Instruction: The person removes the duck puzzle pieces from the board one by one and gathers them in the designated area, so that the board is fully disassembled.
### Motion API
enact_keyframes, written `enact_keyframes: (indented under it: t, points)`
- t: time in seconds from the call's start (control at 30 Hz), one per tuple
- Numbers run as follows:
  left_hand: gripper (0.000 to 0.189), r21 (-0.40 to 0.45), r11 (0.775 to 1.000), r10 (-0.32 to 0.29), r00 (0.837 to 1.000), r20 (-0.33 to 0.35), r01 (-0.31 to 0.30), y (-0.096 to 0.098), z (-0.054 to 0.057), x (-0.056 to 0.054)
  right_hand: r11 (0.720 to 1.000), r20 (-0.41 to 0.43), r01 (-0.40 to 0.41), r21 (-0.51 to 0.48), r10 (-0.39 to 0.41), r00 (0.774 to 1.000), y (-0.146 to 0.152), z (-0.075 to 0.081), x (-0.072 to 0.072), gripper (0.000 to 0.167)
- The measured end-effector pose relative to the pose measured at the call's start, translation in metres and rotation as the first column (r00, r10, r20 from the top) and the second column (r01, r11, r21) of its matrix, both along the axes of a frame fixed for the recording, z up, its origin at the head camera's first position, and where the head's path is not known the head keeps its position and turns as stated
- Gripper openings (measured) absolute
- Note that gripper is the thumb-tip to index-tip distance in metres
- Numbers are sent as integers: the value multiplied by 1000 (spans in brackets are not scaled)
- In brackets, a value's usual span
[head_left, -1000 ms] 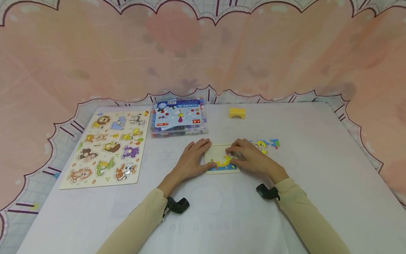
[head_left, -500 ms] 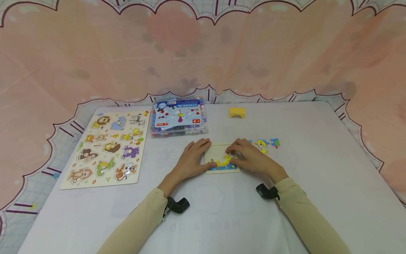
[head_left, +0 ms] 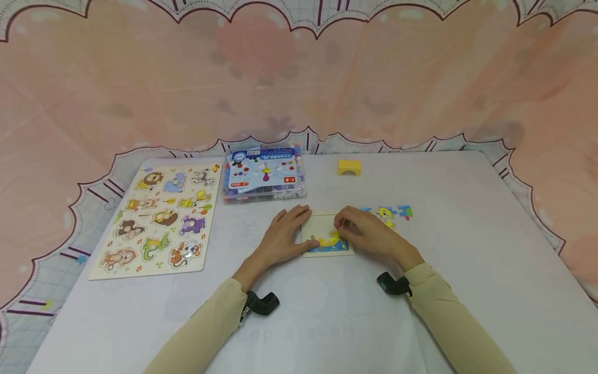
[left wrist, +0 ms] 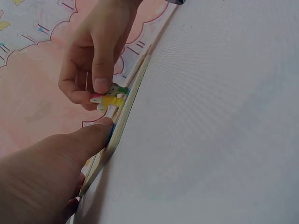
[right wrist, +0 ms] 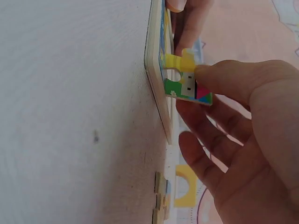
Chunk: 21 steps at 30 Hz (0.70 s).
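A small wooden tray puzzle (head_left: 318, 224) lies in the middle of the table, with blue and yellow pieces along its near side and bare wood behind them. My left hand (head_left: 284, 236) rests along its left side, fingers spread straight and the thumb on the near left corner. My right hand (head_left: 371, 232) pinches a puzzle piece (right wrist: 188, 77) between thumb and fingers over the tray's right part. In the right wrist view the piece is yellow, white, green and pink. It stands tilted up, its lower end right at the tray's surface.
Several loose puzzle pieces (head_left: 386, 212) lie to the right of the tray, partly behind the right hand. Farther back is a yellow arch block (head_left: 349, 167). A clear plastic box (head_left: 264, 193) with a printed label stands at back left, beside a large animal peg board (head_left: 161, 228).
My right fingers have lifted and tilted the puzzle piece up from the tray, so that it now shows edge-on. The left hand has stayed in place.
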<state>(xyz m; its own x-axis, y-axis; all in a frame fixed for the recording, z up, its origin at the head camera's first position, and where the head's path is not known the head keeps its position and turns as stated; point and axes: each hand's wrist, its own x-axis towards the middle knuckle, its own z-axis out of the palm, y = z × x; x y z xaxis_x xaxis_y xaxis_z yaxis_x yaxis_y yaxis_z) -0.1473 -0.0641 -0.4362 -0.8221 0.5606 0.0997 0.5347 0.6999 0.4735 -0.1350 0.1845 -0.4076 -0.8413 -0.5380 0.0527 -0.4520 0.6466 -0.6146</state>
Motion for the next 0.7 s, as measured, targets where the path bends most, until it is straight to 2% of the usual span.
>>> enact_keyframes:
  t: [0.23,0.7]
  points:
    - [78,-7,1000,0,1000,-2,0,0,-1,-1,999,11,-27,-47,27,1000,1,1,1,7]
    - [78,-2,1000,1,1000,-9,-1,0,-2,-1,999,58,38,-27,-36,998,6,5,0,7]
